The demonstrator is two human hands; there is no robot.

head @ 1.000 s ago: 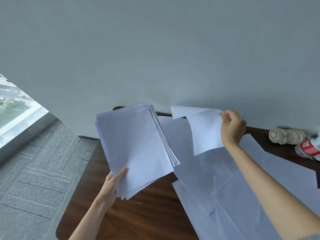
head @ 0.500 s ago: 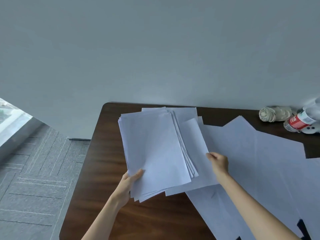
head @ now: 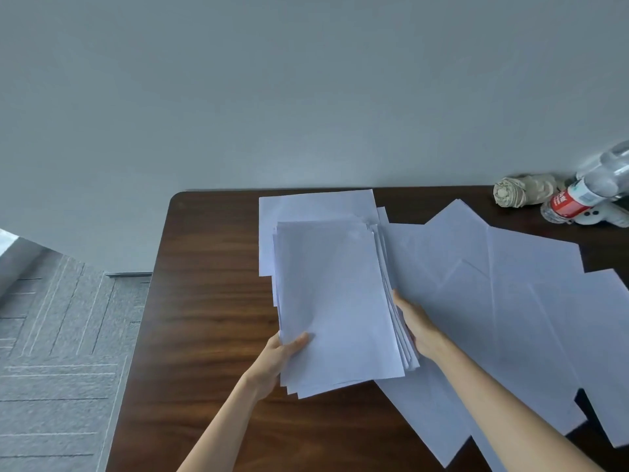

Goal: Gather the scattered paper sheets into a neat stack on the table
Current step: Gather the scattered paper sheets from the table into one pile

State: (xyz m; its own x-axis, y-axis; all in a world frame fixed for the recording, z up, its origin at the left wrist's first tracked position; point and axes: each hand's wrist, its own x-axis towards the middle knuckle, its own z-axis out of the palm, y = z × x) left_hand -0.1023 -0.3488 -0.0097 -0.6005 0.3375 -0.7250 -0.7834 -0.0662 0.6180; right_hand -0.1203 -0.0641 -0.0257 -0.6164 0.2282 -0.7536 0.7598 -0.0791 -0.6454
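A stack of white paper sheets (head: pixel 335 301) is held above the dark wooden table (head: pixel 204 301), its edges slightly fanned. My left hand (head: pixel 277 361) grips the stack's near left corner, thumb on top. My right hand (head: pixel 413 323) holds the stack's right edge, fingers under the sheets. One sheet (head: pixel 306 207) sticks out past the stack's far left side. Several loose white sheets (head: pixel 510 301) lie overlapping on the table to the right of the stack.
At the table's far right corner lie a clear plastic bottle with a red label (head: pixel 578 199), a rolled beige cloth (head: pixel 522 190) and a small white object (head: pixel 609 216). A grey wall runs behind the table. Grey carpeted floor (head: pixel 58 352) lies to the left.
My right hand brought the lifted sheet down from the far side and tucked it behind the stack, then took hold of the stack's right edge. The stack now stands squarer to me.
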